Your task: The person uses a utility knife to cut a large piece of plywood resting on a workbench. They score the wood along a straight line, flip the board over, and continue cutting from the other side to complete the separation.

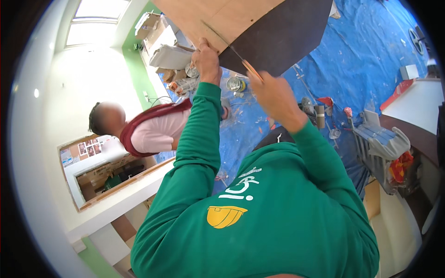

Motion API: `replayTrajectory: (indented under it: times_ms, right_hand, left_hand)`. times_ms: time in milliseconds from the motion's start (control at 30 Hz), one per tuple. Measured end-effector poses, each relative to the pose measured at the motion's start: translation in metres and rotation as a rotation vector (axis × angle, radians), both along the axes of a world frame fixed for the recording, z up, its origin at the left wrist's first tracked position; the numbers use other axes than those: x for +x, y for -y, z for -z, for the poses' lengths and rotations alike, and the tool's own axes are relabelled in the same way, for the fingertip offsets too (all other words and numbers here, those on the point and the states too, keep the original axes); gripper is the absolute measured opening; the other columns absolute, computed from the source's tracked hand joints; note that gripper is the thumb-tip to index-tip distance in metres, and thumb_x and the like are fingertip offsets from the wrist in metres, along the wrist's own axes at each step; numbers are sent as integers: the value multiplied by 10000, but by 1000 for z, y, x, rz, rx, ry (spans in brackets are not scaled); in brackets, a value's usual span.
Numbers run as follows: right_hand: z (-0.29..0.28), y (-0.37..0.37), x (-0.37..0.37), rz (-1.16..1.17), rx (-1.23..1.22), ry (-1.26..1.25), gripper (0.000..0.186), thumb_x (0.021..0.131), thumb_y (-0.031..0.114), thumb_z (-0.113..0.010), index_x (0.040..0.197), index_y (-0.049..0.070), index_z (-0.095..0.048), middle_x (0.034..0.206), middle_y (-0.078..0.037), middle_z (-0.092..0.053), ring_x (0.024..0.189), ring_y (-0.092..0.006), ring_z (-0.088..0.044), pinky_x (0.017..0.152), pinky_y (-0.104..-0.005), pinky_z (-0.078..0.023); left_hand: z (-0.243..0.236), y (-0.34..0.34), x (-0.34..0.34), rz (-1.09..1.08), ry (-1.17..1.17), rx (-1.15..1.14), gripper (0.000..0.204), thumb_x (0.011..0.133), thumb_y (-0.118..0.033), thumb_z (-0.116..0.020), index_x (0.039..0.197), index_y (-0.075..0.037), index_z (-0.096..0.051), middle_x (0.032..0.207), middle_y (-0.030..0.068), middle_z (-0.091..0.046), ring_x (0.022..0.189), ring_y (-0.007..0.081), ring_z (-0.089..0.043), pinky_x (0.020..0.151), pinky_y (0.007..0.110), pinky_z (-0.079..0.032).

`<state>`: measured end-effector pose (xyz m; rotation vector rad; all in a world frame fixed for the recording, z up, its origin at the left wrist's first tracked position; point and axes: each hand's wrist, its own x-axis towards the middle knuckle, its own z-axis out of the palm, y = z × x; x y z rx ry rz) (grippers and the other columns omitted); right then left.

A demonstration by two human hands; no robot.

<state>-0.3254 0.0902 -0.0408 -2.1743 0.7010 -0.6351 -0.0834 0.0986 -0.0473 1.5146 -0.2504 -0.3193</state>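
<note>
Your right hand (273, 95), a little blurred, is closed around the orange-tan handle of what looks like a handsaw (251, 69), its thin dark blade seen nearly edge-on and running up over the board; your left hand (207, 60) is at the board's near edge, one finger laid on its face, though you can't tell whether it also grips underneath. The board (218, 14) fills the top of the view ahead of you, tan on the left, with a dark brown surface (282, 32) to the right; whether that is one piece or two isn't clear. Below its edge, between your forearms, a tin can (236, 84) stands on the blue floor sheet (352, 46). Past your left forearm, which partly overlaps them, is a co-worker (157, 129) in pink with a maroon scarf; pale sacks (171, 58) are piled beyond. To your right are a brown cylinder (320, 116), a grey stepladder (371, 148) draped with cloth, an orange-red bag (401, 167) and, farther out, a white box (409, 72).
</note>
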Motion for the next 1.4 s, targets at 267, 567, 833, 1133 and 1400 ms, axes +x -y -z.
replayTrajectory:
  times_ms: [267, 567, 833, 1133, 1400]
  right_hand:
    - [15, 9, 10, 1, -134, 114, 383, 1094, 358, -599, 1127, -9, -706, 796, -291, -724, 799, -488, -722, 710, -575, -564]
    - [-25, -21, -64, -11, 207, -185, 254, 1076, 297, -609, 1145, 67, -690, 879, -178, -734, 729, -426, -728, 670, -567, -568]
    - [21, 33, 68, 89, 123, -35, 546, 1119, 493, -507, 1032, -7, -708, 830, -299, -729, 828, -508, -722, 745, -616, -572]
    - [-6, 32, 63, 74, 198, -86, 593, 1118, 536, -485, 1024, -4, -712, 858, -318, -730, 866, -546, -719, 790, -639, -569]
    - [-4, 29, 63, 125, 231, -132, 583, 1129, 523, -466, 980, 21, -722, 870, -297, -736, 871, -551, -707, 813, -619, -568]
  left_hand:
    - [-9, 6, -4, -28, 13, 180, 540, 1108, -329, -584, 1199, 198, -662, 1161, 210, -735, 988, 251, -707, 843, 358, -549]
    - [-5, -3, -11, -56, 43, 77, 508, 1098, -298, -586, 1157, 200, -667, 1135, 211, -753, 994, 254, -716, 865, 363, -550]
    - [-37, 11, -31, -45, 35, 322, 547, 1100, -359, -621, 1205, 178, -639, 1143, 205, -735, 1013, 256, -712, 857, 404, -560]
    - [-8, 5, 32, 296, -565, -196, 432, 1087, -304, -671, 1309, 66, -650, 1223, 187, -767, 1021, 316, -766, 898, 392, -631]
    - [35, -11, 79, 497, -662, -379, 460, 1035, -158, -731, 1418, 55, -590, 1357, 211, -719, 1212, 341, -732, 1073, 499, -612]
